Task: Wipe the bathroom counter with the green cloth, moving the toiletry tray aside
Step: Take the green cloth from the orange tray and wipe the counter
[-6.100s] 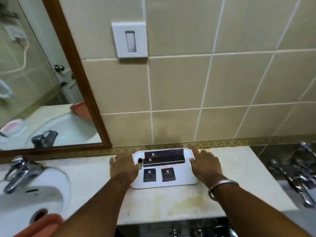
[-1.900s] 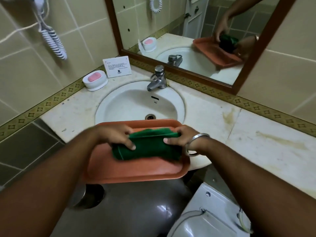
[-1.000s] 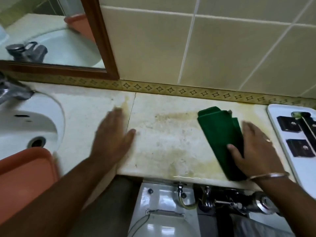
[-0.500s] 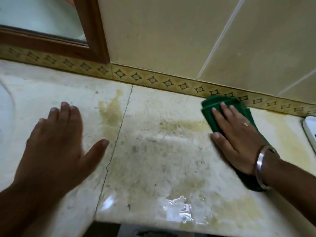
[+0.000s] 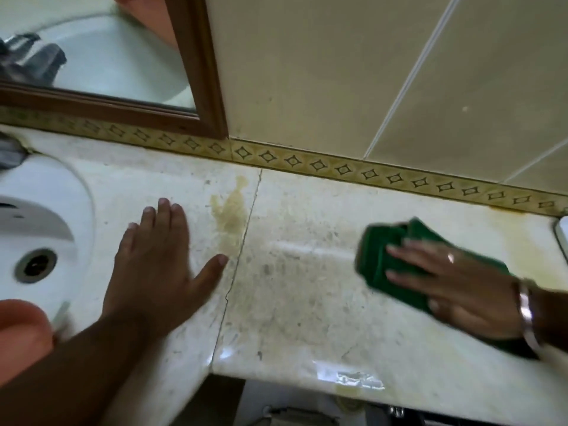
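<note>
Stained marble bathroom counter (image 5: 301, 302): a person's right hand (image 5: 461, 281), fingers spread, presses the green cloth (image 5: 378, 256) flat near the white toiletry tray (image 5: 563, 238) at far right; the left hand (image 5: 159, 272) lies splayed beside the sink (image 5: 46, 210).

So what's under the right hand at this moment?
The green cloth lies flat under the right hand, pressed onto the counter. Cloth edges show past the fingers and by the wrist. The counter beneath the cloth is covered, so any stain there cannot be seen.
</note>
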{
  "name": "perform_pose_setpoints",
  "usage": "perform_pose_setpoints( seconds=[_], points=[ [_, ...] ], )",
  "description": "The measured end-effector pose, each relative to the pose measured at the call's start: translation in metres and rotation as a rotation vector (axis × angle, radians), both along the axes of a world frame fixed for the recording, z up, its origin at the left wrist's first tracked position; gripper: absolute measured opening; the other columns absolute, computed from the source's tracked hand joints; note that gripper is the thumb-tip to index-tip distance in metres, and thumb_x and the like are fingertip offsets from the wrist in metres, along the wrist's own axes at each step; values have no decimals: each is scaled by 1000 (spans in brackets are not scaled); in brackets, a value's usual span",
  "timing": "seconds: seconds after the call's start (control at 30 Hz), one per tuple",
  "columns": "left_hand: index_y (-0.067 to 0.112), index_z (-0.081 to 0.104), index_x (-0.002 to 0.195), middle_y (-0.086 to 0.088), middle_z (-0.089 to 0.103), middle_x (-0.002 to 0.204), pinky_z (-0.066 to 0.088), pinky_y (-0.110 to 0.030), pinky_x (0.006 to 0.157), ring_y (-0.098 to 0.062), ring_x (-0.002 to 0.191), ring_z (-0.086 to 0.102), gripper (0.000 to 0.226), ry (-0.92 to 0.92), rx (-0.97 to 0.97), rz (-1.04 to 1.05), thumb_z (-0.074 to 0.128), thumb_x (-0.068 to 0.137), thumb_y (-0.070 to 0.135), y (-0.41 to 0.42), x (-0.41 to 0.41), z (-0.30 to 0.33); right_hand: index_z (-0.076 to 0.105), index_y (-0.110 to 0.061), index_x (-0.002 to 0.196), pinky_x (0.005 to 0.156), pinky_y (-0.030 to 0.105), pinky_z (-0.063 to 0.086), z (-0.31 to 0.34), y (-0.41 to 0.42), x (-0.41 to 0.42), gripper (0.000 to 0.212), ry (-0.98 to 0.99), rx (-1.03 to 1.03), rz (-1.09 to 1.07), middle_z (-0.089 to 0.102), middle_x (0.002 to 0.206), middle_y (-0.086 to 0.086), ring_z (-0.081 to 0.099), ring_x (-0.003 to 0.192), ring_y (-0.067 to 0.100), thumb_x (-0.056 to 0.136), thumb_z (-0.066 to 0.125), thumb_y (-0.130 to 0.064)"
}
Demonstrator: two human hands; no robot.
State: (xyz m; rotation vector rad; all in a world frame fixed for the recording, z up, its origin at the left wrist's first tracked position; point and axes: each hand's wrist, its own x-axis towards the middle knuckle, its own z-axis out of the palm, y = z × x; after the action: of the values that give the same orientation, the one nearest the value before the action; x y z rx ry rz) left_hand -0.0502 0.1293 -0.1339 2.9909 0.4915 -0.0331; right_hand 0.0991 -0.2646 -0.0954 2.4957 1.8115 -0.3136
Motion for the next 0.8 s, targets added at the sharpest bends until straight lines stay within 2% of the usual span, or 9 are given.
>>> perform_pose_setpoints(
  seconds=[0.1,0.23,0.37,0.43,0.5,0.57,0.67,0.73,0.8],
  points=[
    [1,15,153,-22,15,162,15,-51,120,-36,149,14,102,-12,-16,9,21,84,76,0,0,0,14,-31,151,111,55,29,-18,59,32,58,-76,-6,-142,20,158,10,20,144,34,94,20,-44],
    [2,13,153,-21,12,163,13,-51,120,-35,150,11,101,-5,-7,9,19,85,76,0,-1,1,14,-26,151,117,51,18,-17,139,-1,67,-109,-13,-326,13,160,12,13,145,35,87,23,-41],
    [1,14,152,-22,15,162,14,-52,119,-37,149,14,100,2,6,9,22,85,75,0,-3,1,26,-22,148,112,51,23,-13,64,-91,67,-98,-107,113,30,154,14,29,140,37,85,39,-37],
    [0,17,151,-23,18,160,17,-52,119,-38,148,17,100,-7,10,14,25,85,74,0,-1,1,26,-26,148,108,48,27,-9,6,-84,60,-65,-87,195,31,153,9,36,135,32,90,33,-38],
    [0,18,151,-23,20,160,17,-53,118,-39,147,18,99,-14,10,13,26,85,74,0,0,0,17,-28,150,106,49,34,-7,-20,-48,59,-108,-123,78,32,151,11,39,131,33,93,21,-43],
    [1,18,151,-22,19,161,16,-52,119,-38,148,17,99,-19,4,22,27,85,74,-1,0,-1,8,-29,151,107,56,36,-11,-3,-8,59,-135,-113,-131,28,153,15,32,137,38,95,17,-45],
    [2,17,152,-21,17,162,15,-51,120,-36,149,15,98,-19,4,30,26,85,74,-3,-3,0,10,-25,151,116,51,18,-22,74,4,63,-186,-18,-443,18,158,13,18,144,35,91,21,-42],
    [3,15,153,-20,15,162,14,-51,120,-36,149,14,99,-16,-4,31,23,85,74,-4,-5,2,13,-23,151,116,48,14,-24,123,-27,67,-191,24,-445,17,158,15,19,144,36,87,26,-38],
    [3,15,154,-20,14,163,14,-51,121,-35,150,13,99,-14,-23,34,22,85,75,-5,-6,4,18,-22,150,114,49,17,-24,128,-77,65,-153,22,-214,23,157,15,23,142,37,88,33,-36]
  ],
)
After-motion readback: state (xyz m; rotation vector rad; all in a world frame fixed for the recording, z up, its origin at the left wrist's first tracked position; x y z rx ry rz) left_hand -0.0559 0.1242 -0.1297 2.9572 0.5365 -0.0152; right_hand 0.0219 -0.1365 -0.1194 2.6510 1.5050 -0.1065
